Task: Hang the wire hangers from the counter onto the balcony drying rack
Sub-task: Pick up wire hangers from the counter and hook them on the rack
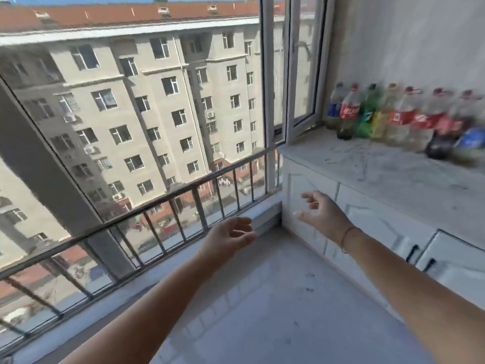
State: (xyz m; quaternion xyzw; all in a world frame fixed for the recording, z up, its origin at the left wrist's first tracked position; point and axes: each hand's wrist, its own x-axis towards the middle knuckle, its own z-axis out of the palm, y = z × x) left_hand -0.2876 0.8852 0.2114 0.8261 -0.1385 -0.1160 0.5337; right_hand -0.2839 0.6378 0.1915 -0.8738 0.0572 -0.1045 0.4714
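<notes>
Both grips, left grip and right grip, are released and empty, extended toward the table, where faint thin lines may be the wire hangers (too blurred to confirm); no drying rack in view, so hanging looks unstarted.

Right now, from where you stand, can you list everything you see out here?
bottles: about eight, blurred; red, blue, green and yellow labels; in a row by the wall on the counter
counter: one, pale marbled, right side
cabinet doors: white, dark handles, under the counter
window frame: white, one sash open beside the counter
railing: one, dark metal, along the glass
apartment block: beige, red roof, outside
floor: grey, below
wire hangers: none I can make out; faint lines on the counter are too blurred
bracelet: one, red, right wrist
left hand: bare, grip open, empty, near the railing
right hand: bare, grip open, empty, before the cabinet
</notes>
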